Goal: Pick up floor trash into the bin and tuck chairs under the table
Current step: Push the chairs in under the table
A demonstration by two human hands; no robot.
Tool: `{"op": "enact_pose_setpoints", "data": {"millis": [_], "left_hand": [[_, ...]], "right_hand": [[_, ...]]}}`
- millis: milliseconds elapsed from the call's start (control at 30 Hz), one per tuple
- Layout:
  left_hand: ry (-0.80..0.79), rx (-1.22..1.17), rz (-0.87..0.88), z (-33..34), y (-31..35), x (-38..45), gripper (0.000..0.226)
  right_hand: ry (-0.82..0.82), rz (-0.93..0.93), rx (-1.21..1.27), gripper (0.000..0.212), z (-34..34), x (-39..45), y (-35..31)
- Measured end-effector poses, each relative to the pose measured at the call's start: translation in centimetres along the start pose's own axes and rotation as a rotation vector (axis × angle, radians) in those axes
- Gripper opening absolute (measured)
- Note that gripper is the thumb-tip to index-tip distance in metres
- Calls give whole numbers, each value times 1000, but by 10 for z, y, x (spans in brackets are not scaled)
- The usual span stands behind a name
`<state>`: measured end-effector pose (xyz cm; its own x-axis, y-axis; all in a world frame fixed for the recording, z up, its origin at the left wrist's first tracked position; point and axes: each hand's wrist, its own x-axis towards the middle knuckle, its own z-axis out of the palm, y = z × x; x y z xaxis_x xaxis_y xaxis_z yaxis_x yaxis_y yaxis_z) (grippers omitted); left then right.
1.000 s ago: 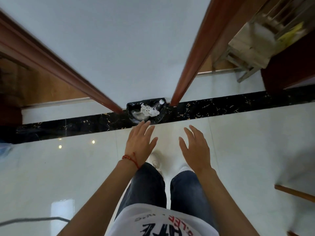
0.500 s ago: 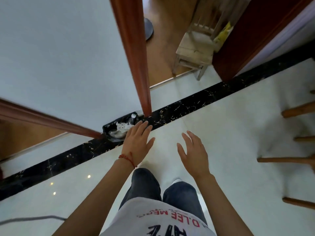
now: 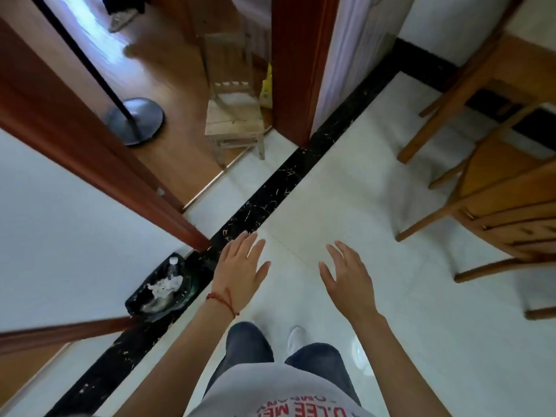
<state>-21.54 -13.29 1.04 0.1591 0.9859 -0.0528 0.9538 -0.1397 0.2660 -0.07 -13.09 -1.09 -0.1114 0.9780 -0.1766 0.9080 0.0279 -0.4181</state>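
A small bin (image 3: 135,300) lined with a black bag stands against the white wall at lower left. Crumpled white paper (image 3: 164,286) and a clear plastic bottle (image 3: 173,267) lie in it. My left hand (image 3: 239,273), with a red string at the wrist, hovers just right of the bin, fingers straight and empty. My right hand (image 3: 347,278) is held out beside it over the white floor, fingers relaxed, holding nothing. Two wooden chairs (image 3: 493,212) stand at the right edge, pulled out on the tiles.
A black marble strip (image 3: 270,188) runs diagonally across the white tiled floor. Beyond the red-brown door frame (image 3: 296,70) are a small pale wooden chair (image 3: 233,115) and a floor stand with a round grey base (image 3: 134,120). My legs and white shoes are below.
The view has swung to the right: the bin slid from centre to lower left, and the doorway and the wooden chairs came into view. Both hands stay open and empty.
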Motion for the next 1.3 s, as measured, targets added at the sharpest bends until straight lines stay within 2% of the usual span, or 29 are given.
{"op": "enact_pose_setpoints", "data": {"millis": [367, 533, 733, 1033, 1167, 1300], "left_hand": [[-74, -7, 441, 9, 91, 51, 43], [-183, 6, 602, 19, 127, 64, 50], [-226, 30, 760, 24, 171, 70, 51], [-233, 31, 869, 28, 249, 81, 49], [-233, 54, 850, 35, 295, 94, 51], [-167, 86, 825, 38, 346, 105, 50]], "right_hand": [[242, 373, 44, 43, -46, -71, 64], [296, 542, 48, 45, -56, -110, 82], [375, 688, 73, 44, -65, -145, 95], [494, 773, 111, 44, -99, -174, 148], [528, 750, 103, 43, -125, -181, 191], [528, 707, 80, 42, -156, -188, 239]]}}
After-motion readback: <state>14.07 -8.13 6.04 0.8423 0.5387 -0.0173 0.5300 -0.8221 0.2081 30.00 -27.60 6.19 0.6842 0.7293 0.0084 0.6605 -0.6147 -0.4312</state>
